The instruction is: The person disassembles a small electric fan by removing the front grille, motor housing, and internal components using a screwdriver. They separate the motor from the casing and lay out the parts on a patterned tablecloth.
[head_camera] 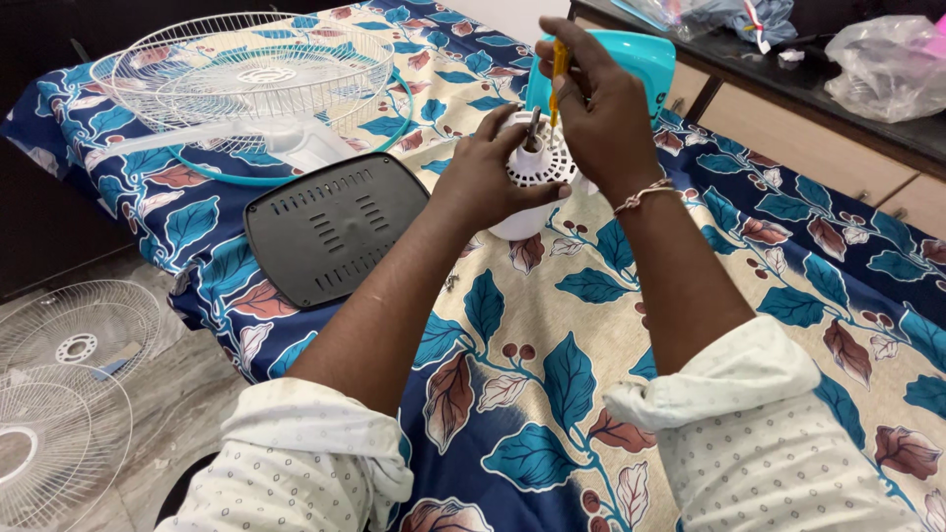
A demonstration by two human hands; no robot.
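My left hand (490,173) grips the white fan motor housing (533,169), which stands on the leaf-patterned bedsheet (552,325). A metal shaft sticks up from the top of the housing. Above it, my right hand (594,108) is closed around a screwdriver with a yellow handle (559,61), its tip pointing down into the housing. Most of the housing is hidden behind both hands. A turquoise fan part (645,54) stands just behind my right hand.
A dark grey vented plate (333,227) lies left of my left arm. A white wire fan guard with a turquoise rim (246,79) rests at the back left. Two more wire guards (59,394) lie on the floor. A counter with plastic bags (887,64) is at right.
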